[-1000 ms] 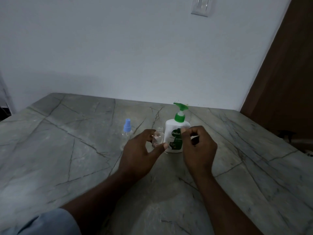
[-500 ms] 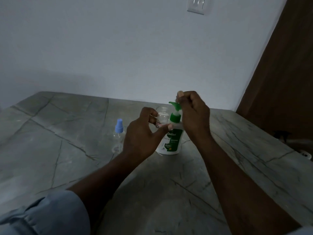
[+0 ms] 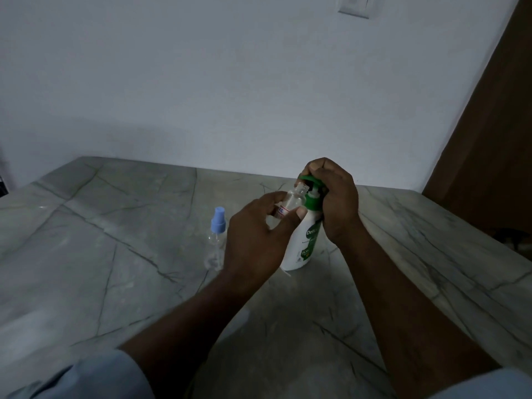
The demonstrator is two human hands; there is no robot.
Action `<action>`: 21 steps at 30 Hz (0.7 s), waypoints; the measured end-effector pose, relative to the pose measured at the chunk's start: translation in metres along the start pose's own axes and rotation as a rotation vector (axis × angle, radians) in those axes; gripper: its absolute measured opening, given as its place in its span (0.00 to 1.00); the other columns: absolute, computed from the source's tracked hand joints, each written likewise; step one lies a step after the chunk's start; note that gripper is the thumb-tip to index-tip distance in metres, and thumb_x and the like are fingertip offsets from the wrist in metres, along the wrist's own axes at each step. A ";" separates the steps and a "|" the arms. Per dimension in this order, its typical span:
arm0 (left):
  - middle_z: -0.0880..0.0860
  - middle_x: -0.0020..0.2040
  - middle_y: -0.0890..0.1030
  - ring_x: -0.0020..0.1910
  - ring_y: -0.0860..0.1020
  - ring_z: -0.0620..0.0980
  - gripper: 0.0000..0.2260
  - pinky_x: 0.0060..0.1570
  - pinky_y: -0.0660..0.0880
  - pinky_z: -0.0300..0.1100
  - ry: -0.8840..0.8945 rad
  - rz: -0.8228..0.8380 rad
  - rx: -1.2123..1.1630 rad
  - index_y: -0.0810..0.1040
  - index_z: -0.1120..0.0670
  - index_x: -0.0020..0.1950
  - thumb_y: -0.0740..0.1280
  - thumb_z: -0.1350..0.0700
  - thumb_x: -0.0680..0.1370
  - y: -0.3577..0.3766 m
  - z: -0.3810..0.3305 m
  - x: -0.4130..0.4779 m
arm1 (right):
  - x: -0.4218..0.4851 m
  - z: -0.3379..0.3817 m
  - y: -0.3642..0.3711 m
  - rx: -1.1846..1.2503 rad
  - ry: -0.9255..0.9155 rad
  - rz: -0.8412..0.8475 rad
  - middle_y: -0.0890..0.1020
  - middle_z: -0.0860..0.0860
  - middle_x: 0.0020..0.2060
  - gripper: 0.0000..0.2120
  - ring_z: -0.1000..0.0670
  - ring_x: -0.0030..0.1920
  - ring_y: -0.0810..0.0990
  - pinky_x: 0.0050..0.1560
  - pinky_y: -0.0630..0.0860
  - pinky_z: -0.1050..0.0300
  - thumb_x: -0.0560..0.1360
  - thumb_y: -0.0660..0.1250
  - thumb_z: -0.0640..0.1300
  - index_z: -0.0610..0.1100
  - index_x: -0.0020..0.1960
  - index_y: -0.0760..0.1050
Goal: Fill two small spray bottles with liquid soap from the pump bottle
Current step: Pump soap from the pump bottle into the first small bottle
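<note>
Both hands are occupied at the middle of the table (image 3: 115, 254). The left hand (image 3: 257, 240) pinches the small clear bottle (image 3: 292, 201) between thumb and fingertips. The right hand (image 3: 338, 205) is curled over the green pump head (image 3: 308, 179) of the pump bottle (image 3: 302, 249), which stands upright on the table just to the right of the left hand. Whether the right hand also hides a removed cap cannot be told.

The small clear bottle has no cap and is held off the table. Its long axis leans toward one o'clock, so its open mouth sits right under the green spout, touching it or nearly so. That alignment seems to be what the next press depends on: the mouth is narrow, and if it drifts toward nine o'clock the soap would likely run down the outside. The left hand is the one to correct it, and the right hand only has to push down.

The second spray bottle (image 3: 216, 243), with its blue cap on, stands at nine o'clock from the left hand, untouched and looking empty.
</note>
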State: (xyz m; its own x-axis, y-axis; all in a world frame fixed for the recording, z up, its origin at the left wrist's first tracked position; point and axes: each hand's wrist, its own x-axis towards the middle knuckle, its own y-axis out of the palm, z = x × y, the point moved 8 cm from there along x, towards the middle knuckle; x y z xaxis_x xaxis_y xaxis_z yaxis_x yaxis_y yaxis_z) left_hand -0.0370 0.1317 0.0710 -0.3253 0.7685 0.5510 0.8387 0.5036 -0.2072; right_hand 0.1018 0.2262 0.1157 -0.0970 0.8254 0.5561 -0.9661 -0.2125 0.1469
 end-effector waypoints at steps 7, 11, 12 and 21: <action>0.43 0.58 0.82 0.46 0.84 0.47 0.25 0.44 0.84 0.52 -0.056 0.001 -0.030 0.79 0.41 0.66 0.65 0.32 0.73 0.000 0.001 0.002 | 0.010 0.011 0.005 -0.035 0.047 0.053 0.84 0.44 0.38 0.17 0.42 0.42 0.82 0.48 0.80 0.45 0.76 0.65 0.55 0.41 0.42 0.79; 0.41 0.60 0.81 0.50 0.83 0.45 0.22 0.48 0.83 0.51 -0.068 0.009 -0.015 0.79 0.41 0.66 0.66 0.35 0.75 -0.001 -0.001 0.004 | 0.025 0.028 0.008 -0.086 0.192 0.052 0.85 0.45 0.39 0.23 0.43 0.39 0.84 0.40 0.80 0.54 0.83 0.61 0.60 0.43 0.43 0.79; 0.42 0.62 0.81 0.51 0.83 0.46 0.21 0.49 0.83 0.51 -0.076 0.010 -0.012 0.79 0.42 0.67 0.67 0.37 0.76 -0.002 0.000 0.005 | 0.028 0.029 0.011 -0.135 0.228 0.065 0.85 0.46 0.39 0.22 0.44 0.38 0.84 0.39 0.79 0.55 0.83 0.61 0.59 0.43 0.43 0.79; 0.45 0.57 0.83 0.48 0.84 0.49 0.16 0.41 0.82 0.41 -0.134 -0.012 -0.105 0.79 0.45 0.64 0.68 0.42 0.78 -0.009 0.001 0.009 | 0.036 -0.003 0.025 -0.465 0.383 0.223 0.86 0.50 0.38 0.09 0.51 0.38 0.83 0.37 0.77 0.59 0.81 0.63 0.38 0.44 0.50 0.82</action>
State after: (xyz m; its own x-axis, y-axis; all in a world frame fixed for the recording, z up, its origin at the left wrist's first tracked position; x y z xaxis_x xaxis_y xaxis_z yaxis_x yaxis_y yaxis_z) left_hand -0.0481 0.1346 0.0766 -0.3848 0.8119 0.4390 0.8731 0.4744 -0.1122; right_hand 0.0735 0.2524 0.1366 -0.3035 0.9342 0.1878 -0.9072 -0.2230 -0.3568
